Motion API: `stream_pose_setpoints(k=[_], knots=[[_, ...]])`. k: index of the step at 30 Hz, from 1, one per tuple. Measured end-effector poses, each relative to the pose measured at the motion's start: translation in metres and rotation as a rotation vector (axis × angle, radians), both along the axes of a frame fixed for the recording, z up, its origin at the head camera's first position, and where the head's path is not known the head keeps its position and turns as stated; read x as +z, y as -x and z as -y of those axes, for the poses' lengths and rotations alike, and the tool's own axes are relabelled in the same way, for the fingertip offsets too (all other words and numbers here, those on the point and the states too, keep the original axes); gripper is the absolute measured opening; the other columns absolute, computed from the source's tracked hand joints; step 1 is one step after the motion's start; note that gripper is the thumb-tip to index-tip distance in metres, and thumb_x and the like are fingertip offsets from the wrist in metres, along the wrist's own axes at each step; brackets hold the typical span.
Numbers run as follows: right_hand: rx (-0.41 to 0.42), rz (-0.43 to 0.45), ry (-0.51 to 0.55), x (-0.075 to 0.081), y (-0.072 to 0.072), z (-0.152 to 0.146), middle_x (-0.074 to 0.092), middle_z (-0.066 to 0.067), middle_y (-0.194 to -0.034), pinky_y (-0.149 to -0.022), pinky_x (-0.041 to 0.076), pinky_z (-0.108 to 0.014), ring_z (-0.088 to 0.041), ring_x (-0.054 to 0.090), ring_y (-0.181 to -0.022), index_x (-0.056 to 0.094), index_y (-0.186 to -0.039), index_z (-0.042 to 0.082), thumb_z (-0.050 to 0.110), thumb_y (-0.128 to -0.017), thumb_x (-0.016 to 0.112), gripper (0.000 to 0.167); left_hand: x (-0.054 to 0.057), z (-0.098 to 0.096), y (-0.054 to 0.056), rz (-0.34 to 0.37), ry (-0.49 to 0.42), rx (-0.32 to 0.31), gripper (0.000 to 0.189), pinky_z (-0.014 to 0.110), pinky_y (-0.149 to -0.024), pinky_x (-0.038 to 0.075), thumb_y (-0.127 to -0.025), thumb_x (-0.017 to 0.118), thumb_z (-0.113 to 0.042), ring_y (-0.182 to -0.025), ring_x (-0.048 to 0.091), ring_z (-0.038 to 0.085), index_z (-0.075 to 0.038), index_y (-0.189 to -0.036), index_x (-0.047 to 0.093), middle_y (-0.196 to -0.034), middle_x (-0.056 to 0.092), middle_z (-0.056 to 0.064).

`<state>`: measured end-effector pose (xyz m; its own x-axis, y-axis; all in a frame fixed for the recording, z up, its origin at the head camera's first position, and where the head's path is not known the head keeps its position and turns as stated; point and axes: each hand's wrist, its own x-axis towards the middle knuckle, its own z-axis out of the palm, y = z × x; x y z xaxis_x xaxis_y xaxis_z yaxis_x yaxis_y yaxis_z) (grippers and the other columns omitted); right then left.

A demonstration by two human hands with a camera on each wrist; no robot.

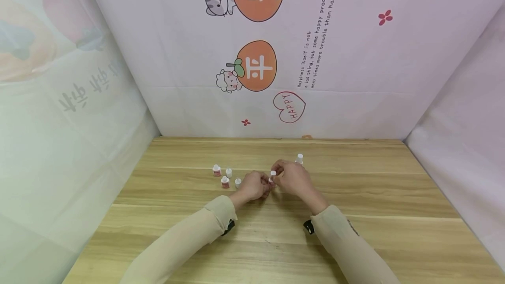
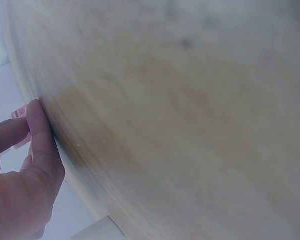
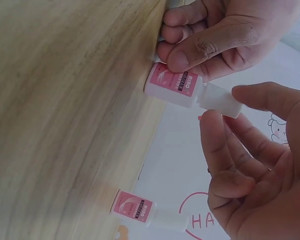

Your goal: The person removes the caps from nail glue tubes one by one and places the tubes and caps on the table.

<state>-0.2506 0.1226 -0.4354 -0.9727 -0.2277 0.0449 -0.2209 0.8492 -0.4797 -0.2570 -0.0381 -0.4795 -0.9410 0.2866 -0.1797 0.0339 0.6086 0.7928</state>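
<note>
A small white glue bottle with a pink label stands upright on the table between both hands. My left hand holds its body low down, thumb pressed on the label. With thumb and forefinger, my right hand pinches the white cap, which sits on the bottle. In the left wrist view, the fingers of the left hand mostly hide the bottle. Another capped glue bottle stands behind the right hand. Left of the left hand are two bottles with short tops and two small white pieces, apparently caps.
A wooden table lies under everything. At its back rises a white printed cloth with cartoon fruit and lettering. More pale cloth hangs at the left and right sides. Dark bands show beneath both sleeves.
</note>
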Motion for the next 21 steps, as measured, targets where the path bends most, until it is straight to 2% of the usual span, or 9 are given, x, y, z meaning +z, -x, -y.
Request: stream_pose_setpoints(k=[7,14,21], knots=[[-0.016,-0.008,-0.017,-0.0014,0.0008,0.0001,0.075,0.006,-0.092,-0.068,0.052,-0.034,-0.016,0.067,-0.083,0.070,-0.101,0.020,0.030,-0.087,0.076,0.018,-0.0016,-0.0003,0.0018,-0.009,0.005,-0.001,0.010,0.023,-0.056,0.049,-0.094,0.069,-0.017,-0.063,0.067,0.013,-0.008,-0.097,0.072,-0.076,0.073,0.001],[-0.009,0.002,-0.011,-0.0013,0.0014,0.0001,0.075,0.005,-0.096,-0.068,0.052,-0.036,-0.018,0.068,-0.085,0.070,-0.103,0.020,0.027,-0.087,0.074,0.018,-0.0027,-0.0008,0.0033,-0.001,0.017,0.006,0.010,0.023,-0.056,0.049,-0.094,0.070,-0.018,-0.063,0.066,0.012,-0.009,-0.098,0.072,-0.076,0.072,0.000],[-0.029,-0.013,0.000,-0.0018,0.0016,0.0003,0.074,0.006,-0.091,-0.068,0.050,-0.035,-0.017,0.066,-0.082,0.070,-0.097,0.021,0.028,-0.086,0.075,0.015,-0.0010,-0.0016,0.0026,0.003,0.021,0.011,0.013,0.023,-0.057,0.050,-0.094,0.071,-0.023,-0.064,0.067,0.011,-0.012,-0.098,0.073,-0.078,0.073,0.000]])
